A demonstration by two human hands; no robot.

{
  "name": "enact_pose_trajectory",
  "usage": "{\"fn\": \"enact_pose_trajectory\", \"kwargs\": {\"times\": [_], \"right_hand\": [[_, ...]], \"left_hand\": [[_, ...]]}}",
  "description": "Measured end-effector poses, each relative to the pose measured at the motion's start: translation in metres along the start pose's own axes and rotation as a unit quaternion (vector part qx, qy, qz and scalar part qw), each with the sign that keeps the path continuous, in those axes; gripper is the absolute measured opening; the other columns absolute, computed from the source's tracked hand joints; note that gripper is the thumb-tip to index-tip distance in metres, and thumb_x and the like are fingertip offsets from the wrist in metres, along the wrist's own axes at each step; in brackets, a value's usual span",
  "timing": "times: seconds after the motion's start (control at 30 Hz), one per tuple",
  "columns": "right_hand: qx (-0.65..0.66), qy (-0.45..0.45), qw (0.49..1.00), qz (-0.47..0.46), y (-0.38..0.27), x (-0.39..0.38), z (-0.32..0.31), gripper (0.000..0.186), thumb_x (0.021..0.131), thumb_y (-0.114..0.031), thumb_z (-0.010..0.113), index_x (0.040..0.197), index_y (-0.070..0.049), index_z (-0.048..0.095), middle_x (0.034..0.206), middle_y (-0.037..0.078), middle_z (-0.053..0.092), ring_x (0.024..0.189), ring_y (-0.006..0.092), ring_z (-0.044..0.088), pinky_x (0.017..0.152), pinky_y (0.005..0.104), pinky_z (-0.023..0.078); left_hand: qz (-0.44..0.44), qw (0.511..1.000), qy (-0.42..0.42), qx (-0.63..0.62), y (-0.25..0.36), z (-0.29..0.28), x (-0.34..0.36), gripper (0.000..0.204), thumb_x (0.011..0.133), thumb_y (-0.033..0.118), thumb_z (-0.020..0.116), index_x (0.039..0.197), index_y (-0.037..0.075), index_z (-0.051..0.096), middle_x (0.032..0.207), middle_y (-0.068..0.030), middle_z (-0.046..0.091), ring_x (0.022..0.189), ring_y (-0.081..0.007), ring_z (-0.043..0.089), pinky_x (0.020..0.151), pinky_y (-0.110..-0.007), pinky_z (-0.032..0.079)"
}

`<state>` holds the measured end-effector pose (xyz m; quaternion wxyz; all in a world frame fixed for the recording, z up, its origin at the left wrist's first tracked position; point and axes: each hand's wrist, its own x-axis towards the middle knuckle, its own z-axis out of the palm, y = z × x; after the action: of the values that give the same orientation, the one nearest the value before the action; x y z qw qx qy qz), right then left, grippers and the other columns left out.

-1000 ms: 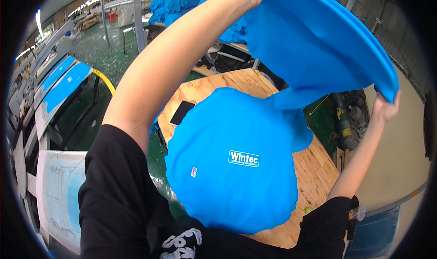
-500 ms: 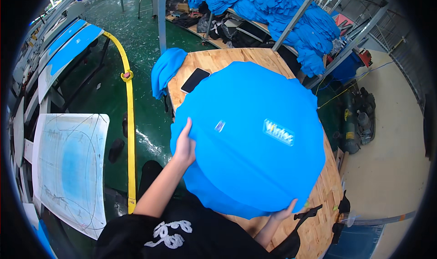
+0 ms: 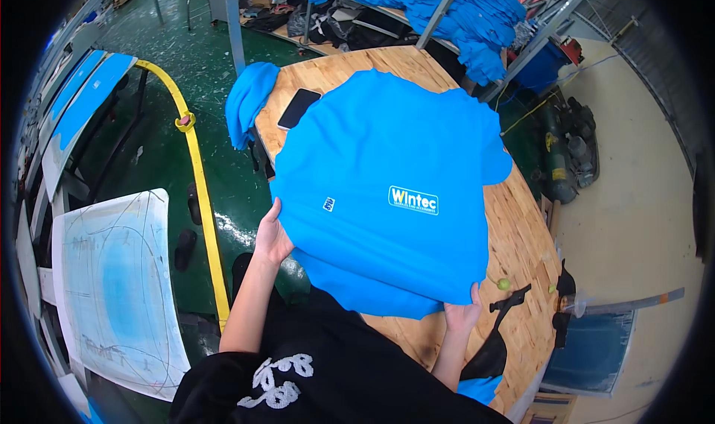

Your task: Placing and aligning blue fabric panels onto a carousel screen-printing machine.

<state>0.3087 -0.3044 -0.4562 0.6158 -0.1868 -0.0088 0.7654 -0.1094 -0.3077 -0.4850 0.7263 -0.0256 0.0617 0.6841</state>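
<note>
In the head view, taking the blue fabric sheet (image 3: 395, 156) as the middle of the dial, the sheet lies over the wooden table (image 3: 521, 245), broad and wavy-edged, with soft wrinkles toward 11 o'clock and a fold running along its near side. A printed patch (image 3: 413, 200) outlined in white sits just right of its middle, and a small tag (image 3: 329, 204) sits toward 9 o'clock. The left hand (image 3: 274, 238) grips the sheet's edge at 8 o'clock, thumb upward and fingers mostly hidden; the right hand (image 3: 463, 316) pinches its near corner at 5 o'clock, thumb on top. Under that near edge, toward 6 o'clock, another blue layer (image 3: 365, 286) shows. A dark-screened phone (image 3: 299, 109) lies on the table between 10 and 11 o'clock, just beside the sheet, and a blue cloth bundle (image 3: 252, 100) hangs over the table's corner at 10. Near the right hand, a small green round object (image 3: 503, 284) rests on the wood at 4 o'clock, and a black strapped item (image 3: 491, 353) lies at 5. Farther out, a heap of blue fabric (image 3: 447, 7) spreads between 12 and 1, a yellow rail (image 3: 199, 178) curves past 9, and a pale board (image 3: 115, 275) stands between 8 and 9.
</note>
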Motion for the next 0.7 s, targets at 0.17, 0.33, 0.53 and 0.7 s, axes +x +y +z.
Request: {"fn": "enact_pose_trajectory", "kwargs": {"times": [0.17, 0.33, 0.53, 0.7], "right_hand": [[0.028, 0.067, 0.997, 0.022, 0.009, -0.023, -0.018, 0.046, 0.096, -0.029, 0.037, 0.134, -0.004, 0.033, 0.138, 0.018, 0.037, 0.124, 0.0368, 0.038, 0.100, 0.0534, 0.033], [-0.232, 0.193, 0.953, -0.008, -0.006, -0.041, -0.041, 0.043, 0.095, -0.028, 0.042, 0.129, -0.003, 0.038, 0.125, 0.018, 0.049, 0.113, 0.0321, 0.049, 0.095, 0.0451, 0.040], [-0.659, 0.219, 0.610, -0.381, -0.057, 0.011, -0.014, 0.029, 0.089, -0.019, 0.056, 0.110, 0.000, 0.053, 0.103, 0.010, 0.057, 0.095, 0.0166, 0.055, 0.082, 0.0290, 0.044], [-0.700, -0.066, 0.654, -0.279, -0.071, 0.164, 0.051, 0.032, 0.087, -0.019, 0.061, 0.110, 0.002, 0.053, 0.101, 0.010, 0.059, 0.095, 0.0159, 0.055, 0.082, 0.0289, 0.044]], "left_hand": [[-0.005, 0.998, 0.062, 0.015, -0.005, -0.011, -0.022, 0.052, 0.098, 0.040, 0.027, 0.137, 0.006, 0.028, 0.135, -0.0142, 0.040, 0.122, -0.0311, 0.041, 0.100, -0.047, 0.035], [0.001, 0.966, 0.184, 0.180, 0.002, -0.005, -0.043, 0.050, 0.096, 0.043, 0.032, 0.142, 0.028, 0.021, 0.136, -0.0134, 0.038, 0.122, -0.0319, 0.040, 0.099, -0.053, 0.031], [0.384, 0.636, 0.326, 0.585, -0.020, 0.016, -0.026, 0.049, 0.092, 0.025, 0.046, 0.133, 0.003, 0.032, 0.133, -0.0151, 0.036, 0.125, -0.0266, 0.034, 0.104, -0.037, 0.024], [0.268, 0.288, 0.101, 0.914, -0.080, 0.021, 0.010, 0.051, 0.086, 0.030, 0.053, 0.133, 0.013, 0.041, 0.141, -0.0149, 0.031, 0.133, -0.0376, 0.022, 0.105, -0.057, 0.012]]}}
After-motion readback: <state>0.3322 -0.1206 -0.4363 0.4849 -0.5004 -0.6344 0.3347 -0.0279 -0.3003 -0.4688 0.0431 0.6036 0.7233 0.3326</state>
